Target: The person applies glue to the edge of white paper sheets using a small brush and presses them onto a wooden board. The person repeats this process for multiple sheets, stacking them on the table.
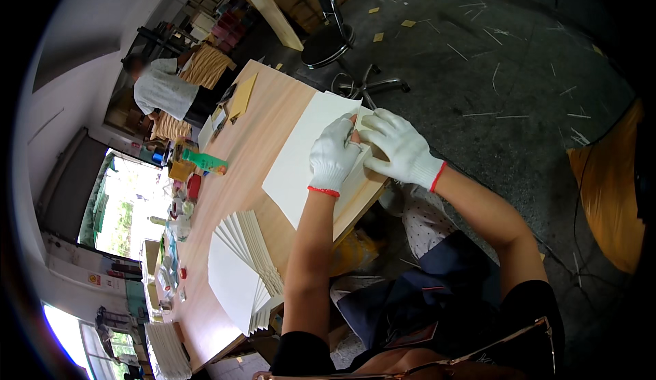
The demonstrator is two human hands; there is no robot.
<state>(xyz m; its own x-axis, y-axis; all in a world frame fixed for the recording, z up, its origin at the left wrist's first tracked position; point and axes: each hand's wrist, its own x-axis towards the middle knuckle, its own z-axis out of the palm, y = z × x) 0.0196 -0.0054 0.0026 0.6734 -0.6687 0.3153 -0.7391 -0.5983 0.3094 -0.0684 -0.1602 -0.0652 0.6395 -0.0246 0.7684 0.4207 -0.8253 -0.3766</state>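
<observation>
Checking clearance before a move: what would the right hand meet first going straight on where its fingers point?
Probably the left hand, just ahead of the right hand; the white sheet lies close by too, and depth there is hard to judge.

Gloves (404, 149): matt knitted cloth
Sheet (292, 167): smooth, matt, papery
Table (236, 178): wood-grained, slightly glossy
Chair (328, 44): glossy seat (320, 50), shiny metal legs (387, 87)

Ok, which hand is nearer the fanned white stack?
Left. Your left hand is ahead and to the right of the fanned white stack; your right hand is farther right.
</observation>
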